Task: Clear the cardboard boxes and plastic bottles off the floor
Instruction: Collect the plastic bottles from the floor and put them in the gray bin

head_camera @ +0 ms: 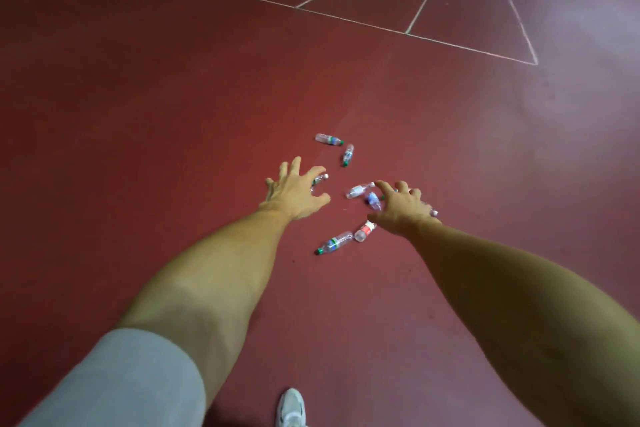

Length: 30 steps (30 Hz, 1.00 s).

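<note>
At frame centre, 7 plastic bottles (360,190) lie flat on the red floor (173,97), an 8th half hidden by the right hand (401,206); uppermost bottle (329,139) near-horizontal, cap right; lowest bottle (335,242) diagonal, cap lower left; left hand (294,192) and right hand spread-fingered, grasping nothing.

Reaching far forward and down with left hand (294,192) and right hand (403,208), both palm-down, spread wide and loosely clawed, gripping nothing.
</note>
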Tool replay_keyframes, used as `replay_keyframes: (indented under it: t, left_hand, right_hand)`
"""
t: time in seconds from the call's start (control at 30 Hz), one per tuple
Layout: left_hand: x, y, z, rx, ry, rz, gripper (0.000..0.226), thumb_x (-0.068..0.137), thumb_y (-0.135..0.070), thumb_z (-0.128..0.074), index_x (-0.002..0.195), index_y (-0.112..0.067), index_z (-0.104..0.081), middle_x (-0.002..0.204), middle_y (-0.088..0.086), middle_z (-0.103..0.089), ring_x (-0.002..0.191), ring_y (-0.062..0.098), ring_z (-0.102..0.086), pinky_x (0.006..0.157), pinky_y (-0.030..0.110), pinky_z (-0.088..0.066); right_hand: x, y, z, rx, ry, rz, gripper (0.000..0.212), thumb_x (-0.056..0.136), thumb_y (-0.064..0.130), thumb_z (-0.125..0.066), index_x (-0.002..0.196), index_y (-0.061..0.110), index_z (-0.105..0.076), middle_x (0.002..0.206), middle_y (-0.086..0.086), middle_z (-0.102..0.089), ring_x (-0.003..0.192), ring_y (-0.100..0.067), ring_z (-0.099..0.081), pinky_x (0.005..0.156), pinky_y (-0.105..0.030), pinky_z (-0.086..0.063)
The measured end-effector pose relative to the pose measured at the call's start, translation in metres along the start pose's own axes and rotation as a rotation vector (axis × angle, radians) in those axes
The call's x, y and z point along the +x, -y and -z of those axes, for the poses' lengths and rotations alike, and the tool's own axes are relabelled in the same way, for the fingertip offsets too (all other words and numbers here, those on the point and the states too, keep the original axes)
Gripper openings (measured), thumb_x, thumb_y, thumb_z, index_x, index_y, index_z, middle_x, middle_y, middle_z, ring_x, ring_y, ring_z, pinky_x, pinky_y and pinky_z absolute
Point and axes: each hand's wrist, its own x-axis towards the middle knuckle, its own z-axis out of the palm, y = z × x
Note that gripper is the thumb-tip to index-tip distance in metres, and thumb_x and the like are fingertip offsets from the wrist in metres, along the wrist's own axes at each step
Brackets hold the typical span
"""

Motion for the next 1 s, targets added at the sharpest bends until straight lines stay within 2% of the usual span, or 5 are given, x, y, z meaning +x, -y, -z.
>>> replay_keyframes:
  t: [0.3, 0.4, 0.7, 1.0]
  left_hand:
    - [0.154, -0.123, -0.033, 0.096, 0.073, -0.137, 0.065, 0.089, -0.053, -0.053, 0.15, -0.045, -0.03, 0.165, 0.008, -0.006, 0.15, 0.03, -0.005, 0.114, 0.061, -0.021]
    - [0.202, -0.166, -0.048, 0.113, 0.078, -0.168, 0.063, 0.091, -0.051, -0.052, 0.15, -0.043, -0.03, 0.164, 0.008, -0.007, 0.149, 0.029, -0.007, 0.114, 0.061, -0.02]
    - [0.34, -0.289, -0.096, 0.075, 0.086, -0.123, 0.065, 0.09, -0.047, -0.054, 0.15, -0.044, -0.03, 0.165, 0.008, -0.005, 0.151, 0.029, -0.004, 0.115, 0.064, -0.02]
    - [0.493, -0.345, -0.116, 0.038, 0.05, -0.022, 0.065, 0.089, -0.05, -0.056, 0.15, -0.044, -0.031, 0.166, 0.008, -0.004, 0.152, 0.03, -0.002, 0.116, 0.065, -0.017]
  right_hand:
    - [0.125, -0.121, 0.056, 0.077, -0.044, -0.095, 0.078, 0.087, 0.058, -0.06, 0.154, 0.04, -0.023, 0.156, -0.005, -0.026, 0.139, -0.036, -0.029, 0.105, -0.058, -0.037]
    - [0.168, -0.172, 0.067, 0.064, -0.032, -0.121, 0.077, 0.088, 0.055, -0.06, 0.154, 0.04, -0.023, 0.158, -0.006, -0.025, 0.139, -0.036, -0.029, 0.104, -0.057, -0.036]
    - [0.304, -0.306, 0.111, 0.018, 0.04, -0.077, 0.08, 0.088, 0.052, -0.063, 0.155, 0.039, -0.02, 0.159, -0.007, -0.021, 0.14, -0.037, -0.027, 0.106, -0.058, -0.036]
    - [0.468, -0.355, 0.145, -0.024, 0.053, 0.029, 0.081, 0.09, 0.053, -0.062, 0.156, 0.04, -0.016, 0.159, -0.008, -0.02, 0.14, -0.036, -0.028, 0.106, -0.06, -0.037]
